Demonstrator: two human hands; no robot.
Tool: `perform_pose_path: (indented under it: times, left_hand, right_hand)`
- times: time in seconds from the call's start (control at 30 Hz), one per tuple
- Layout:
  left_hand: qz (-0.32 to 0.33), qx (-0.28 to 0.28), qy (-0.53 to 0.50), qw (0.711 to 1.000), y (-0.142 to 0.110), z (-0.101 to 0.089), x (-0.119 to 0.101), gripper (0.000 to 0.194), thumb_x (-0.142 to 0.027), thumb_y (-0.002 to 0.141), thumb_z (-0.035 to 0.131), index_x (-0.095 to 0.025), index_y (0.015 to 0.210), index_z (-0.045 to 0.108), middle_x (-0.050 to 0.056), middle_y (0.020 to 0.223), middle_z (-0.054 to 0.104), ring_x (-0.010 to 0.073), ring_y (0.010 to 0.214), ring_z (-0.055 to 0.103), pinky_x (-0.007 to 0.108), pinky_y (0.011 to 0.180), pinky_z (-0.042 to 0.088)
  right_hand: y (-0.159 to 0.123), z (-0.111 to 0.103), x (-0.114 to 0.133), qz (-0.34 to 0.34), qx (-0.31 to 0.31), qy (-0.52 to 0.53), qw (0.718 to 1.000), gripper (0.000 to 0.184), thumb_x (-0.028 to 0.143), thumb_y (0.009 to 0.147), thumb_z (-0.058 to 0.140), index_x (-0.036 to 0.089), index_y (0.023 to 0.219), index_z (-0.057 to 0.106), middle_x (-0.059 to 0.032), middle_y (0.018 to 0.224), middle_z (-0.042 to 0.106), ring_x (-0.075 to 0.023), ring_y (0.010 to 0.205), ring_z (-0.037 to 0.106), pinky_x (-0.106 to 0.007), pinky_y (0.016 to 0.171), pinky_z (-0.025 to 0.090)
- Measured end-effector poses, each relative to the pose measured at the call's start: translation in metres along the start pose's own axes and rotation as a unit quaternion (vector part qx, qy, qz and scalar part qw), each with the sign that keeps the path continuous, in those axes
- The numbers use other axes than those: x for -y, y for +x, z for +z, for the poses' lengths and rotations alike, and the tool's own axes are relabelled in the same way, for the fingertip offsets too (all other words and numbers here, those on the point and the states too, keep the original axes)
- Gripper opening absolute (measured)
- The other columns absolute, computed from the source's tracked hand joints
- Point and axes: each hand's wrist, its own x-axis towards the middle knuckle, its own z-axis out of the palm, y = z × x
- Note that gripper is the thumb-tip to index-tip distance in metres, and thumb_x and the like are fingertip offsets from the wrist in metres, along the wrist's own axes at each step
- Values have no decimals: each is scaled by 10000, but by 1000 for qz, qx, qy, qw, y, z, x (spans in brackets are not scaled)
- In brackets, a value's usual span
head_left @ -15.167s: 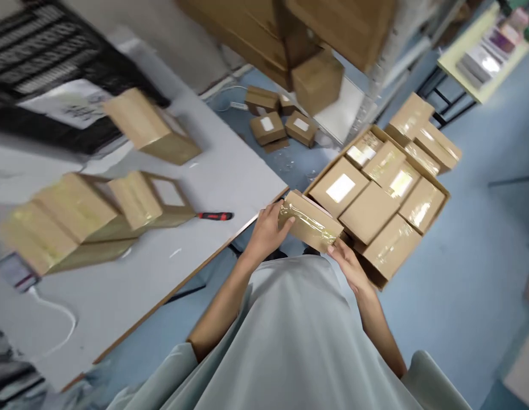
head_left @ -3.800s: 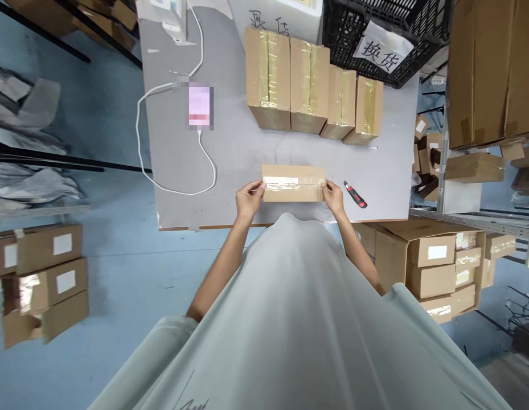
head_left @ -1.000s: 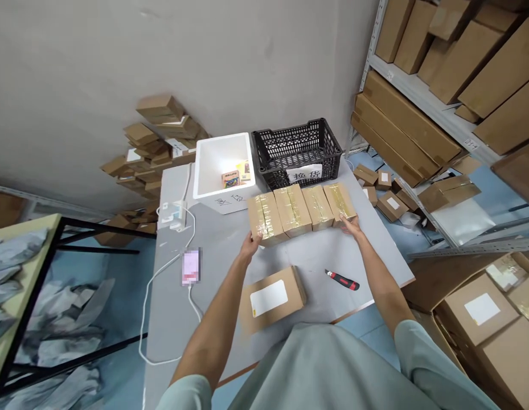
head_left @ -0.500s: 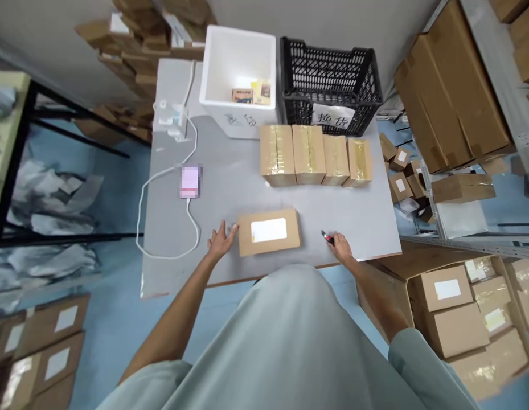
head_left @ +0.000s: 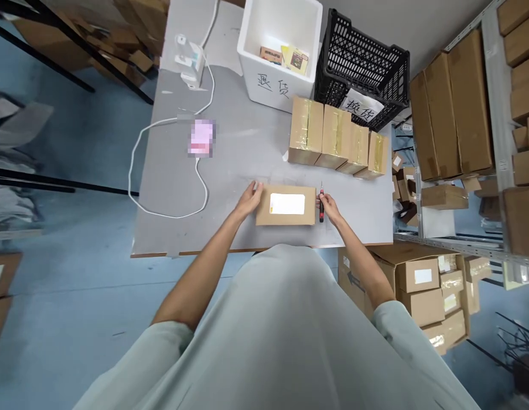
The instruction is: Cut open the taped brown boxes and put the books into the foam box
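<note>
In the head view, a brown cardboard box (head_left: 264, 218) lies on the grey tabletop (head_left: 238, 148), close to its front edge and squarely before the person, within easy reach of both hands. A white rectangular label (head_left: 287, 204) faces up on it. The left hand (head_left: 249, 199) is unclenched, fingers extended against the box's upper left corner, apparently to steady it. The right hand (head_left: 329, 207) grips a slim red-and-black utility knife (head_left: 321, 209) just beside the box's right end, pointing away from the body, which likely keeps the tip off the person. Whether the right fingertips also touch the cardboard, I cannot tell.

Beyond, four tape-sealed brown cartons (head_left: 307, 132) stand side by side, seemingly set back to leave working room. Behind them are a white open-topped bin (head_left: 268, 94) with handwritten characters and a black plastic lattice crate (head_left: 358, 51) bearing a paper sign (head_left: 361, 106); the lettering presumably keeps their contents apart. To the left lies a pixelated pink device (head_left: 202, 135) with a white cable (head_left: 170, 217) at its lower end.
</note>
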Motion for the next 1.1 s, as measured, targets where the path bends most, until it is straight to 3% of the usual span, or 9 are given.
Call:
perform_pose_path:
  times: [0.1,0.27,0.37,0.47,0.63,0.77,0.93,1.1]
  left_hand:
    - [-29,-2,-54,998,-27,-13,-3,1023,-862,1049,619,-159,1786,517,234,1697,660,391,1639,598,515,1377,472]
    - [18,49,-144,988,-84,-24,4,1098,-592,939,899,-227,1846,399,181,1823,534,368,1699,526,532,1390,481]
    - [30,62,-170,983,-111,-25,14,1129,-511,878,934,-201,1832,416,186,1835,515,379,1714,501,521,1388,493]
    - [12,80,-165,983,-127,-27,22,1133,-484,852,916,-213,1831,414,166,1791,579,391,1631,603,537,1325,575]
    - [41,112,-99,988,-125,-36,27,970,-439,903,831,-282,1797,489,110,1664,680,343,1469,724,502,1272,613]
    - [95,125,-51,986,-107,-42,26,774,-447,976,762,-269,1711,600,140,1674,626,349,1478,688,508,1242,608]
    - [105,165,-27,980,-86,-48,31,715,-447,949,753,-274,1638,668,134,1644,649,361,1428,692,506,1212,604]
    - [109,182,-50,976,-78,-47,34,748,-459,906,771,-255,1620,678,126,1639,676,365,1395,714,492,1181,618]
  right_hand:
    - [-31,-2,10,-2,-1,43,999,533,740,1028,723,237,1187,652,-120,1265,844,-206,1033,820,-339,929,691]
    - [-89,-3,14,-12,-22,26,999,602,803,1000,707,248,1228,655,-135,1431,798,-236,1200,795,-334,977,688]
    - [-108,2,16,-7,-29,7,1000,565,776,1001,714,264,1234,654,-125,1384,802,-261,1240,777,-365,1000,682]
    - [-116,3,21,6,-24,-20,999,498,706,1004,740,263,1218,659,-115,1287,813,-270,1247,758,-383,1038,662]
    - [-114,-9,44,-26,-14,-139,990,392,578,1042,715,240,1239,694,-87,1193,816,-244,1087,750,-371,1074,606]
    - [-107,-6,80,-90,43,-291,951,379,489,1130,567,212,1322,741,-79,1099,819,-260,961,720,-382,1000,573]
    - [-99,44,120,-154,226,-404,873,470,526,1211,488,201,1322,810,-115,1211,847,-286,1085,745,-342,986,498]
    - [-90,99,135,-176,340,-436,815,516,532,1247,453,174,1252,824,-82,1031,814,-221,893,663,-298,855,413]
